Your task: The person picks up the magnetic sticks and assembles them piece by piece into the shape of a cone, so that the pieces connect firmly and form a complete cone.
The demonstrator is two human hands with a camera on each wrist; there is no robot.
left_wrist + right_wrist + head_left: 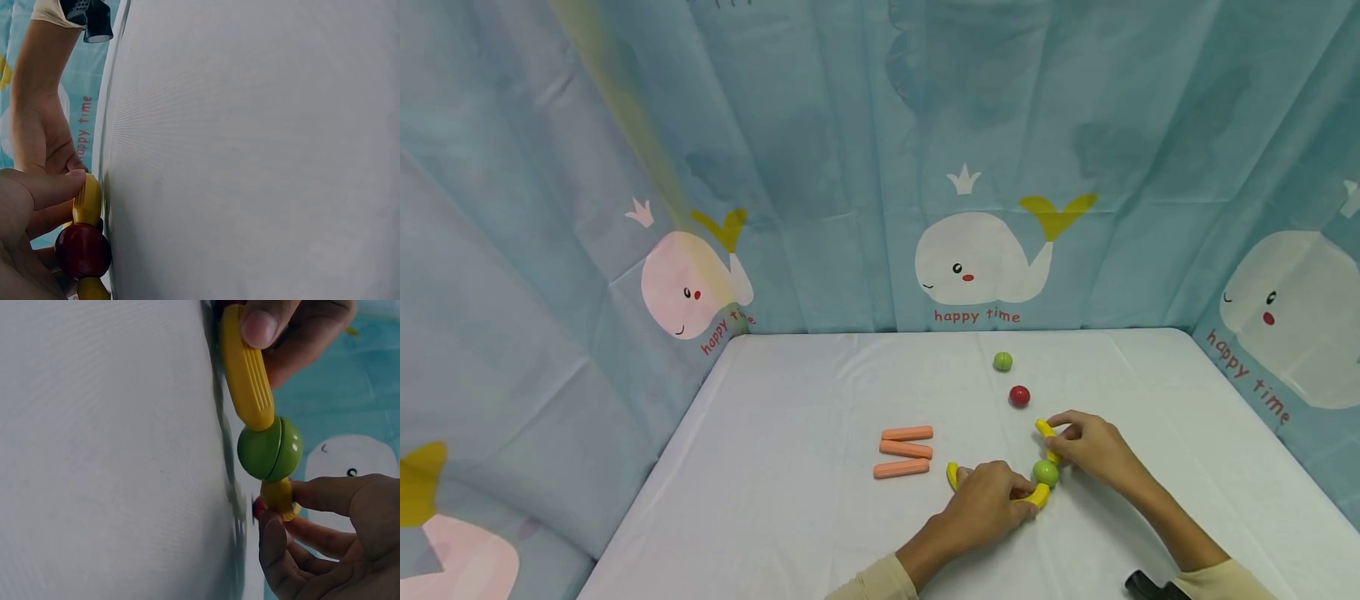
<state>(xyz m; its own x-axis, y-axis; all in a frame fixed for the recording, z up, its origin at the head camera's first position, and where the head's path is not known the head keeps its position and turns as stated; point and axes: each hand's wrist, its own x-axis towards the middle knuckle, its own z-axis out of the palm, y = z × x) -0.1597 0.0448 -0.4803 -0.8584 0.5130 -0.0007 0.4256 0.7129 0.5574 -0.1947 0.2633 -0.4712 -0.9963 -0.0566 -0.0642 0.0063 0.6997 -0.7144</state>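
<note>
My left hand (988, 504) grips a yellow curved stick (1036, 498) with grooved sides, its near end against a green ball (1046, 473). On the other side of that ball, my right hand (1093, 450) pinches another yellow stick (1047, 432) between thumb and fingers. In the right wrist view, the green ball (270, 449) sits between both sticks, touching each. Under my left hand, a dark red ball (83, 250) joins its stick to a further yellow stick (952, 476), whose tip pokes out at the left. The hand covers most of that joint in the head view.
Three orange sticks (906, 448) lie close together left of my hands. Farther back on the white table (805, 392) are a red ball (1019, 396) and a green ball (1003, 362). A blue whale-print curtain (820, 192) stands around the table's back and sides.
</note>
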